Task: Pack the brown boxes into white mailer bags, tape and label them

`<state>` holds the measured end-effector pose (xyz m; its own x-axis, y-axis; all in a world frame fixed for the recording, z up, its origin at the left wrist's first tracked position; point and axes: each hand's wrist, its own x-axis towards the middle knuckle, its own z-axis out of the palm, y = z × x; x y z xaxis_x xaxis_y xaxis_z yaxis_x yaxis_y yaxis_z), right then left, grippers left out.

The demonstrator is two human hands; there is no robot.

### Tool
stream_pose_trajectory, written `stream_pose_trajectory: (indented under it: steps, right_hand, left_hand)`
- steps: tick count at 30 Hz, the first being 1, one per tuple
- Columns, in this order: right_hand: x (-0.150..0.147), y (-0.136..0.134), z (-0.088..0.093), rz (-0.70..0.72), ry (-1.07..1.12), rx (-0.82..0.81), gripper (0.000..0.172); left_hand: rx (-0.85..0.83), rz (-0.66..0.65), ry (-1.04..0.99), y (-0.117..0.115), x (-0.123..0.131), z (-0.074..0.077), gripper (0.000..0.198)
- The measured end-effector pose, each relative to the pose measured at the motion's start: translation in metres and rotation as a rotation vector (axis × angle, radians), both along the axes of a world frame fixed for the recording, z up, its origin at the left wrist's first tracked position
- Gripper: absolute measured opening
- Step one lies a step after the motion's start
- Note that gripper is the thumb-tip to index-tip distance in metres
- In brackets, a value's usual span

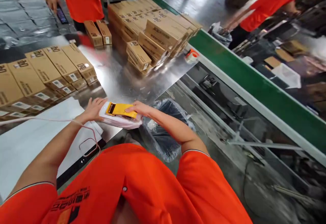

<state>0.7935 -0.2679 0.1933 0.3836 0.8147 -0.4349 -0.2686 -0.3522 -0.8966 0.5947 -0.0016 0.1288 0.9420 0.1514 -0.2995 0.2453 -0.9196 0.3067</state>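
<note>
A soft white-wrapped package (pixel 121 122) is held in front of me at the table's edge. My left hand (pixel 95 109) grips its left end, fingers partly hidden behind it. In my right hand (pixel 139 108) is a yellow tape dispenser (pixel 121 110), its dark cutting end toward my left hand. The dispenser lies along the top of the package, touching it. Whether tape runs between them I cannot tell.
Stacked brown cartons (pixel 35 69) stand at left, with a larger carton pile (pixel 152 30) ahead. A metal table (pixel 114 78) borders a green conveyor (pixel 229 68). White sheets (pixel 51 129), a pale cable (pixel 95 139) and a plastic-lined bin (pixel 165 139) are close by. Co-workers in orange stand beyond.
</note>
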Motion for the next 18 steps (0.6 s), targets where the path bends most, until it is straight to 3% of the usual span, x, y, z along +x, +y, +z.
stream_pose_trajectory:
  steps: [2, 5, 7, 9, 11, 14, 18]
  right_hand:
    - [0.02, -0.05, 0.004, 0.129, -0.002, -0.11, 0.036]
    - [0.041, -0.152, -0.004, 0.068, -0.056, -0.191, 0.039]
    - [0.041, -0.21, -0.024, -0.043, -0.057, -0.265, 0.039]
    - [0.032, -0.239, -0.054, -0.135, -0.024, -0.294, 0.041]
    - [0.02, -0.235, -0.085, -0.179, 0.01, -0.273, 0.041]
    - [0.006, -0.196, -0.117, -0.179, 0.059, -0.201, 0.042]
    - [0.002, -0.164, -0.128, -0.167, 0.112, -0.149, 0.04]
  left_hand:
    - [0.012, -0.027, -0.012, 0.001, -0.001, -0.002, 0.118]
    - [0.032, -0.046, 0.0, 0.005, -0.001, -0.004, 0.112]
    - [0.057, -0.039, 0.011, 0.007, 0.0, -0.004, 0.112]
    - [0.072, -0.038, 0.031, 0.01, 0.001, -0.002, 0.112]
    - [0.09, -0.04, 0.072, 0.01, 0.002, 0.004, 0.115]
    - [0.165, -0.044, 0.162, -0.014, 0.013, 0.021, 0.129]
    - [0.144, -0.224, 0.092, -0.11, 0.054, 0.03, 0.145]
